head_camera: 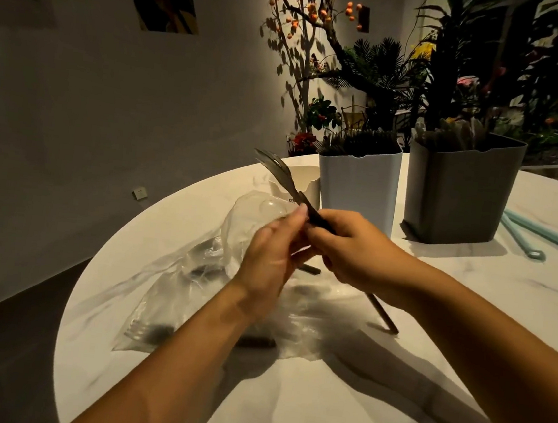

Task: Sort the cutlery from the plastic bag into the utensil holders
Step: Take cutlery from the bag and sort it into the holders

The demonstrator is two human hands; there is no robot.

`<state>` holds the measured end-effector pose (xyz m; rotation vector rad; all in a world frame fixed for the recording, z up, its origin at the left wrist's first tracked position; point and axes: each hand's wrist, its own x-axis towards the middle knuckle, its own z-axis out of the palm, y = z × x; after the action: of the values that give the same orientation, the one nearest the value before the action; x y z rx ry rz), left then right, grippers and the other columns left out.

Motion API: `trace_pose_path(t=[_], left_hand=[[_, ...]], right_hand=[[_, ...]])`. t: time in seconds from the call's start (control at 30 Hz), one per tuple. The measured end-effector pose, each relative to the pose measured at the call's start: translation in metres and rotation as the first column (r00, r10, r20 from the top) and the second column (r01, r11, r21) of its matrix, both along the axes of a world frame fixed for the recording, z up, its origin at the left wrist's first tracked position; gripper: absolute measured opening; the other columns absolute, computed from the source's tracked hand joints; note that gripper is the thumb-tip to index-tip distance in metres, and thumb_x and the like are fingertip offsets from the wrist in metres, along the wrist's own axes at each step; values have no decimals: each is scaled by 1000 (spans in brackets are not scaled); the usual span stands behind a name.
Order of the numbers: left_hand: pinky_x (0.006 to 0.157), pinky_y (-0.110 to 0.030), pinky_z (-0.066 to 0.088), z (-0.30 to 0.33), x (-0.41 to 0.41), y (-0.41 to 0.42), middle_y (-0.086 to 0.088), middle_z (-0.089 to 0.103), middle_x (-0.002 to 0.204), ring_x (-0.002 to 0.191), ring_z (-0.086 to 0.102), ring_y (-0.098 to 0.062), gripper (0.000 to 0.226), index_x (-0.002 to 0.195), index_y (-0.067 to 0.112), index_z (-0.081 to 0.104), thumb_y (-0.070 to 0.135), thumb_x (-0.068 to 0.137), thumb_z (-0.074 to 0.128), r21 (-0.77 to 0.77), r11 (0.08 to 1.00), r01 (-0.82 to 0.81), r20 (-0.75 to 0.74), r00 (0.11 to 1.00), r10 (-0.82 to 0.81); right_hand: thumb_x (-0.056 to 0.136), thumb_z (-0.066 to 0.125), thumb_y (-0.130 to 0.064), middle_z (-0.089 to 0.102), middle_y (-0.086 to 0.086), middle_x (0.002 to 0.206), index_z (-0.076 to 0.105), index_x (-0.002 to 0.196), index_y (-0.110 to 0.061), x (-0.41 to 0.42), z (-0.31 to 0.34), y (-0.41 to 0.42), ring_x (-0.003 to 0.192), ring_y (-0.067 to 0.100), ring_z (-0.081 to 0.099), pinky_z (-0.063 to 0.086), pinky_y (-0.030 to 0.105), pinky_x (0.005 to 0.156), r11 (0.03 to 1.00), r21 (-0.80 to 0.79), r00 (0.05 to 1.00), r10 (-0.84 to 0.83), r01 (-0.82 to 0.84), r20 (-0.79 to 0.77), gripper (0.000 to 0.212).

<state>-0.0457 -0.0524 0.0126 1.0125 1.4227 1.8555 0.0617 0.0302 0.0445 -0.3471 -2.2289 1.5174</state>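
Observation:
Above the clear plastic bag (173, 289), my right hand (355, 254) grips the dark handle of a translucent fork (276, 169), tines pointing up and away. My left hand (269, 255) pinches a clear plastic spoon (271, 208) beside that handle, with its bowl towards the left. More cutlery lies inside the crumpled bag. A white holder (359, 188) full of dark cutlery stands behind the hands. Right of the white one is a grey holder (458, 195) with pale cutlery. A low white container (303, 183) sits behind the fork.
The round white marble table (319, 405) ends at a curved edge on the left. Two pale blue straws (540, 235) lie right of the grey holder. Plants and a branch with orange berries (312, 11) stand behind the table.

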Motion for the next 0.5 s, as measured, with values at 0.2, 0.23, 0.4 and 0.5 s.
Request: trace_pose_path(t=[0.2,0.23,0.4,0.5], left_hand=[[99,-35,54,-4,-4,1,-4,72,121,116,66,-16,38,127,17,64,28,108,33,-7,998,-70,-78,995,69],[99,-35,54,-3,-5,0,-3,72,120,116,66,-16,39,128,16,63,28,109,32,-5,998,-66,-77,995,65],[72,-24,56,-1,-5,-4,1,75,113,106,70,-15,37,121,17,62,28,109,28,-12,999,-35,-109,993,33],[82,-23,58,-1,-5,-5,-5,72,119,113,68,-18,39,126,11,60,28,110,29,-42,999,7,-110,994,-11]], right_hand=[[103,45,-23,60,-7,63,61,100,-17,-3,-6,-1,45,2,52,38,13,44,983,-185,998,31,-20,54,18],[102,45,-27,59,-3,67,60,99,-17,-4,-7,0,46,4,50,37,15,45,978,-206,996,41,-24,80,18],[100,43,-39,57,5,71,58,95,-14,-5,-13,0,48,10,42,37,18,46,941,-330,982,122,-69,143,30],[98,41,-44,56,5,69,58,95,-9,-4,-16,1,48,10,43,35,18,44,897,-426,971,192,-117,139,38]])
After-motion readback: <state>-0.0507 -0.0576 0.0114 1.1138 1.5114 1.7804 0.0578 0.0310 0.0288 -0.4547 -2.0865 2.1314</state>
